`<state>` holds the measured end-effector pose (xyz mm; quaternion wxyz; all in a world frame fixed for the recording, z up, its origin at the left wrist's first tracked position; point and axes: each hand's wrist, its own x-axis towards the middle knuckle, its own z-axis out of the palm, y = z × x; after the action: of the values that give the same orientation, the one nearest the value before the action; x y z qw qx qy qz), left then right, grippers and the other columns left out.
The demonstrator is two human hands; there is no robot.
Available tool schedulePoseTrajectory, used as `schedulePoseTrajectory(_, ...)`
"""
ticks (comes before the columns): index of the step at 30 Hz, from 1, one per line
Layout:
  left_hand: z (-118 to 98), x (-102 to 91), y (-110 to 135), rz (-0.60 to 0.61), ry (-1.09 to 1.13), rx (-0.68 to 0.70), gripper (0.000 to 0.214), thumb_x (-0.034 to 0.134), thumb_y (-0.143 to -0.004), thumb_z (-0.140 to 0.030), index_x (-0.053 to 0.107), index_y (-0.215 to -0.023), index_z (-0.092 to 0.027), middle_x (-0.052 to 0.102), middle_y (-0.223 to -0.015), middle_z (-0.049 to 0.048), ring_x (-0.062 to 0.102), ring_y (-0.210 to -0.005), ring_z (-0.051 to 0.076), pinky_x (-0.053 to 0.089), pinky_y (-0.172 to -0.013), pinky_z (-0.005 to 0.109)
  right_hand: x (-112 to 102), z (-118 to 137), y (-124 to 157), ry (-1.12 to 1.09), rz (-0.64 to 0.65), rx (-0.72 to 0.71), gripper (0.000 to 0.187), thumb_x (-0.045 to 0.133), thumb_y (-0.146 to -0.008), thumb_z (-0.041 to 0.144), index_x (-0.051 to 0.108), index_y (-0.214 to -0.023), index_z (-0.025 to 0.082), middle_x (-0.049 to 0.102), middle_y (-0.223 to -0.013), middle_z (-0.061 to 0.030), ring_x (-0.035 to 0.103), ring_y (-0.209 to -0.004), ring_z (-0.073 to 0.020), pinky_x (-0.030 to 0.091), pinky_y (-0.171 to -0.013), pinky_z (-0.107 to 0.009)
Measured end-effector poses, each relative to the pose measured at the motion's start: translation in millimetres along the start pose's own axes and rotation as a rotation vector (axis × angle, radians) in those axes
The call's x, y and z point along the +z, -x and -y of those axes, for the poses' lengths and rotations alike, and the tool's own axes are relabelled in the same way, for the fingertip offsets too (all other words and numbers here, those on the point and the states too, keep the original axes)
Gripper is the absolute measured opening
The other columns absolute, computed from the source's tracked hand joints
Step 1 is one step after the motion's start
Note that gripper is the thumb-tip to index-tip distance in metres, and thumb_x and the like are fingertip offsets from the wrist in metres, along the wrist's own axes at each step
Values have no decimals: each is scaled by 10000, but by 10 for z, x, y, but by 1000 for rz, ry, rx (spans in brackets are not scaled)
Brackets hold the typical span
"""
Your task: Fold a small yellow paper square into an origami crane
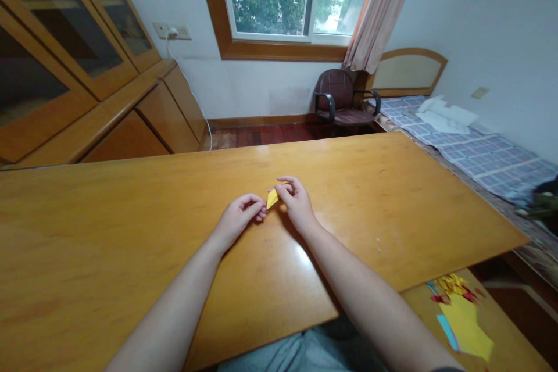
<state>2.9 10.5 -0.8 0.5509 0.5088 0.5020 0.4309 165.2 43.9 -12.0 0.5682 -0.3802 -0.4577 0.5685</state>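
A small folded piece of yellow paper (272, 198) is held just above the wooden table (131, 232), near its middle. My right hand (294, 200) pinches its upper right part between thumb and fingers, which partly cover it. At the paper's lower left tip is my left hand (244, 214), its thumb and fingers pressed together. Whether the left fingertips grip the tip or only touch it is hard to make out.
On a lower surface at the bottom right lie yellow paper sheets (468, 325), a blue strip (447, 331) and a pile of folded yellow and red pieces (453, 286). Beyond the table stand a chair (335, 96), a bed (483, 157) and a wooden cabinet (143, 116).
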Motion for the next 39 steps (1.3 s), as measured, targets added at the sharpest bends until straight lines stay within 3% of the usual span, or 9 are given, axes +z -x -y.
schedulePoseTrajectory(10,7,30,-14,-64,-19,40,297,767,-666,-343,601,-841,-169,603,-750,-11,573,-639,116,492,-600,238,6,18,-11,-13,-9,1,274,679,-784,363,573,-981,204,688,-672,24,651,-678,-151,492,-714,-278)
schedulePoseTrajectory(23,162,-32,-76,-52,-130,85,274,740,-677,-330,608,-860,-173,611,-790,3,590,-714,137,477,-645,236,11,14,-14,-15,-12,14,285,685,-773,367,570,-981,209,693,-673,21,656,-673,-156,502,-705,-284)
schedulePoseTrajectory(30,130,-21,-69,-53,-108,56,291,744,-642,-325,601,-846,-176,606,-775,-8,577,-679,131,454,-617,231,19,14,-11,-16,-4,15,284,686,-778,367,567,-983,209,707,-686,19,666,-680,-156,510,-720,-286)
schedulePoseTrajectory(39,65,-1,-55,-51,-92,38,336,772,-636,-390,623,-845,-173,639,-790,12,607,-726,157,495,-717,285,5,-13,-29,-33,-8,9,287,693,-774,380,574,-972,209,717,-689,7,674,-684,-164,519,-721,-298)
